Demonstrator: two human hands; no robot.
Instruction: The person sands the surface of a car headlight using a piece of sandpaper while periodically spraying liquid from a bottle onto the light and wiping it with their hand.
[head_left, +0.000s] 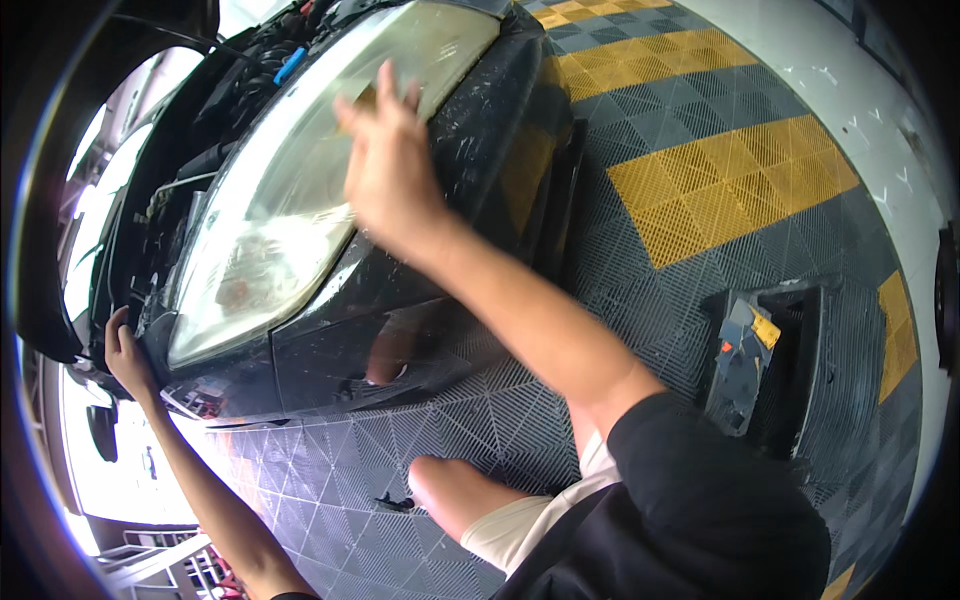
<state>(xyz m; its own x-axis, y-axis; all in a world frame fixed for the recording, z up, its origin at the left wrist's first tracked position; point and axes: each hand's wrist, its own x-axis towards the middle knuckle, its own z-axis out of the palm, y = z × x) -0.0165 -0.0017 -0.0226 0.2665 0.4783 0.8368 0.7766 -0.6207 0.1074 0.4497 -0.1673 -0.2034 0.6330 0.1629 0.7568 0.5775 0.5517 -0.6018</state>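
Observation:
A hazy car headlight (300, 172) fills the upper middle, set in a scratched dark bumper (480, 150). Over its lens is my right hand (394, 161), blurred, with fingers spread. A small brownish-yellow patch (365, 97) shows beside those fingers; I cannot tell whether it is held or part of the lamp. My left hand (129, 356) rests at the dark fender edge (154, 345) by the headlight's lower left corner, fingers apart, with nothing visible in it.
The bonnet (45, 247) stands raised at left over the engine bay (217, 97). Scraps resembling sandpaper (742, 360) lie on a black plastic stool or tray (814, 375) at right. A small black object (394, 502) lies on the grey-and-yellow tiled floor (322, 472) near my knee.

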